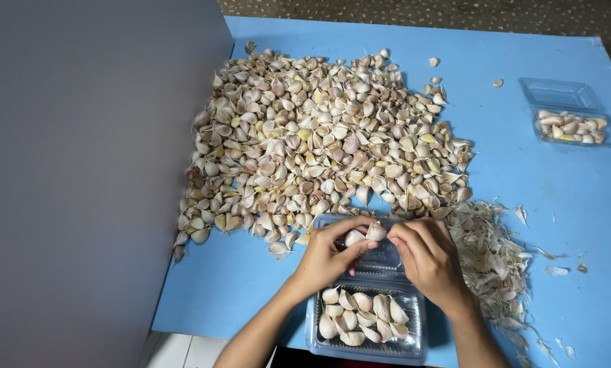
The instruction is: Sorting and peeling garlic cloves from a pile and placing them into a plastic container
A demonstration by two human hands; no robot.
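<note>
Left hand (326, 257): pinches a garlic clove (375, 232), steadying it above the tray.
Right hand (424, 255): fingertips grip the same clove's skin.
Open clear tray (414, 327): directly beneath, half filled with cloves.
Clove heap (312, 136): just beyond.
Peelings (489, 259): right, kept apart.

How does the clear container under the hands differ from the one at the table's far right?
The near container lies in front of the person, partly covered by the left hand and right hand; the far container lies untouched by the table edge. The near container's cloves are laid in rows; the far container's are a loose heap. Husks lie beside the near one, few by the far one. Both are clear, hinged open, with garlic in one half.
</note>
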